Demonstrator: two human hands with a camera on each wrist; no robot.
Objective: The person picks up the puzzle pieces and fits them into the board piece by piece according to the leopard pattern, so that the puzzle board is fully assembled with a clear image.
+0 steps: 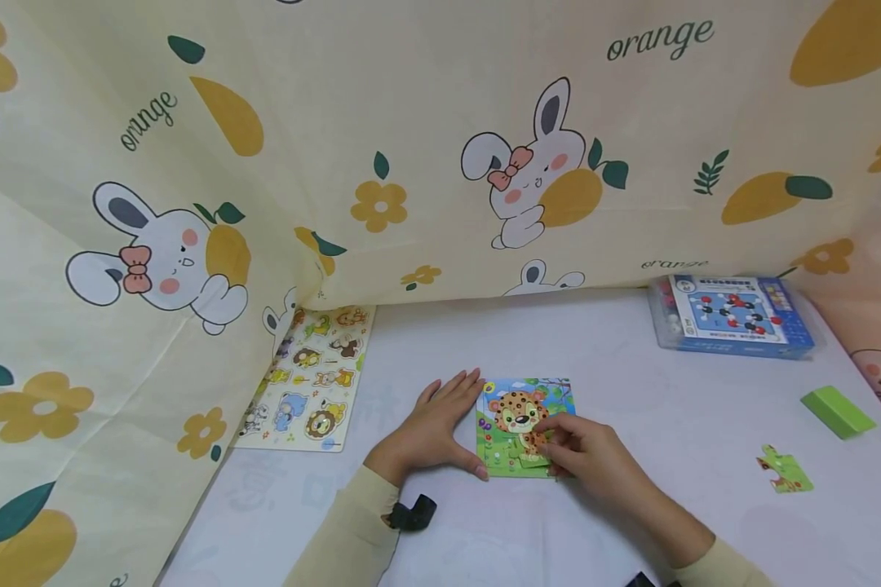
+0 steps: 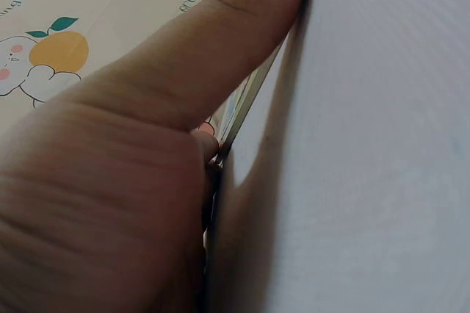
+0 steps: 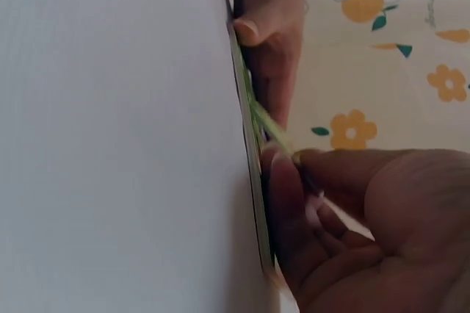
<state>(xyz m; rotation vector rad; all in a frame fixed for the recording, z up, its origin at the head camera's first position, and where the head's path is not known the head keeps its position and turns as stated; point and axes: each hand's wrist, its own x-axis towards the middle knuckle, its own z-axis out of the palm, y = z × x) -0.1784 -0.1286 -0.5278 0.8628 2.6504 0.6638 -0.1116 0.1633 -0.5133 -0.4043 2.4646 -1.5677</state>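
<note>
A small leopard jigsaw puzzle (image 1: 510, 405) lies flat on the white table. Along its left edge rests my left hand (image 1: 440, 425), the fingers stretched to the upper corner and the thumb at the lower one. My right hand (image 1: 595, 452) pinches a puzzle piece (image 1: 533, 460) between thumb and fingers over the puzzle's lower right part. In the right wrist view this piece (image 3: 270, 126) tilts up from the board, its far end right at the surface. The left wrist view shows the left thumb (image 2: 220, 41) along the board's edge.
Another loose puzzle piece (image 1: 787, 470) lies to the right, below a green block (image 1: 837, 412). A boxed molecule model set (image 1: 737, 318) stands at the back right. An animal picture board (image 1: 316, 379) lies at the left, partly behind the printed curtain (image 1: 426, 122).
</note>
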